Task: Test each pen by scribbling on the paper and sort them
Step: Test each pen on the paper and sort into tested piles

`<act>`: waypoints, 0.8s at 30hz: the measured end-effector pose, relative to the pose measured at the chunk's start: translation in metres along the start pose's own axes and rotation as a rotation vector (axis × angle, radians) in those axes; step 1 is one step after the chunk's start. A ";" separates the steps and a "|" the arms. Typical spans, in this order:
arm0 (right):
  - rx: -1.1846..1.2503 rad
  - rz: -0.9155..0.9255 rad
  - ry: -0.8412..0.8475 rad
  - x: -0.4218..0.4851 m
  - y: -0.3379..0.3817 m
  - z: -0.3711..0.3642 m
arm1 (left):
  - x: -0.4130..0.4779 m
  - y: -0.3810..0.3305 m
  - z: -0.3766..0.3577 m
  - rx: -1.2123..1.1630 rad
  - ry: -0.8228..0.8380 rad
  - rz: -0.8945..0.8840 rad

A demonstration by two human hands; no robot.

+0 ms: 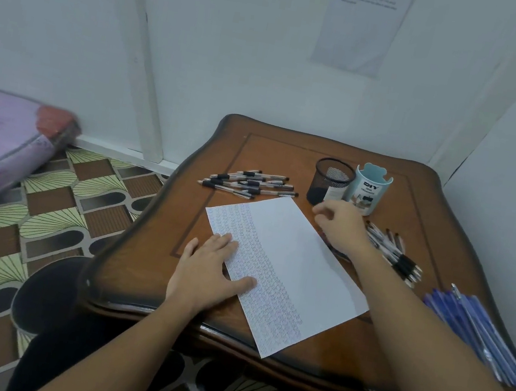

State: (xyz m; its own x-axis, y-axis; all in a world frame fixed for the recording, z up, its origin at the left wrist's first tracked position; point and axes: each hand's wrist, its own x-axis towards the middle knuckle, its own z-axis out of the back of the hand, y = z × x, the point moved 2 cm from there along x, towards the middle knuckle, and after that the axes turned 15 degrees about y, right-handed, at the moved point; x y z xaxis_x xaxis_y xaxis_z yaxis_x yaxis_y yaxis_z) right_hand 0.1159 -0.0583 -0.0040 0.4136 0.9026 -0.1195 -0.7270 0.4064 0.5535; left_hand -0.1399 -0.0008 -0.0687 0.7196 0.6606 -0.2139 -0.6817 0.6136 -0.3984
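Pressing hand: the left hand [210, 272] lies flat with straight, spread fingers on the paper's scribbled side, at its 8 o'clock edge.
Reaching hand: the right hand [341, 227] is at the paper's 2 o'clock edge with its fingers loosely curled; whether it pinches a pen cannot be told.
Paper: the paper [289, 268] lies slantwise mid-counter, with rows of scribbles on its left part and the rest blank.
Black pens: the pen cluster [252, 182] lies at 11 o'clock of the paper; the pen pile [399, 255] lies at 3 o'clock, just beside the right wrist.
Holders: the mesh cup [331, 181] stands at 1 o'clock, touching the blue desk organizer [370, 193].
Blue pens: the blue bundle [478, 331] lies at 4 o'clock, near the rim.
Counter: the counter [144, 262] is brown wood with a wavy edge.
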 end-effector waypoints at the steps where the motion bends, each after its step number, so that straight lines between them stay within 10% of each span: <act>1: 0.011 0.026 0.049 0.011 0.009 -0.009 | 0.000 0.000 0.000 0.000 0.000 0.000; 16: -0.058 0.082 0.073 0.097 0.073 -0.093 | 0.000 0.002 0.002 -0.003 -0.030 -0.020; 24: 1.071 0.072 -0.059 0.039 0.061 -0.027 | -0.001 0.000 0.003 -0.013 -0.020 -0.012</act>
State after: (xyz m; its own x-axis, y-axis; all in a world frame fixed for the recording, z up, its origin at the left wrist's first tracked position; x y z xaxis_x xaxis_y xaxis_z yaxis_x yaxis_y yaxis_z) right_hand 0.0730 0.0055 0.0033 0.4356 0.8995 -0.0334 0.0961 -0.0096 0.9953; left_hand -0.1415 -0.0003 -0.0663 0.7246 0.6621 -0.1912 -0.6715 0.6159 -0.4121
